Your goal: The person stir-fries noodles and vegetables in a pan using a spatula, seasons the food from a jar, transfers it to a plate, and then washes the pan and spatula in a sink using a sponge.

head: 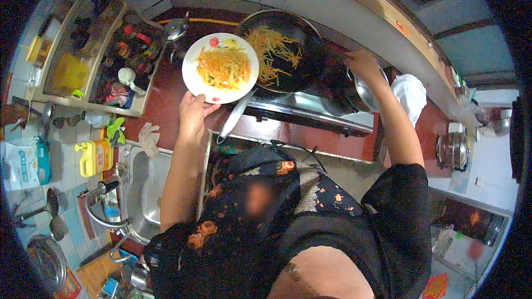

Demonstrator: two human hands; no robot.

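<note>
My left hand [193, 112] grips the lower rim of a white plate [191, 74] with a flower pattern. Shredded vegetables [222, 66], yellow and orange, are heaped on it. The plate is held beside and partly over the left edge of a dark wok [305, 70]. More shreds [270, 50] lie in the wok, mostly on its left side. The wok's pale handle [236, 118] points down toward me. To the wok's right, my right hand [365, 66] is closed around the handle of a cooking utensil [340, 50], whose far end is lost in the dark.
A lidded pot [368, 89] stands under my right forearm, next to a white cloth [409, 95]. At left are a ladle [175, 29], a seasoning rack [145, 101], and a steel sink [143, 182] with a faucet [97, 218]. A steel pot [453, 151] stands far right.
</note>
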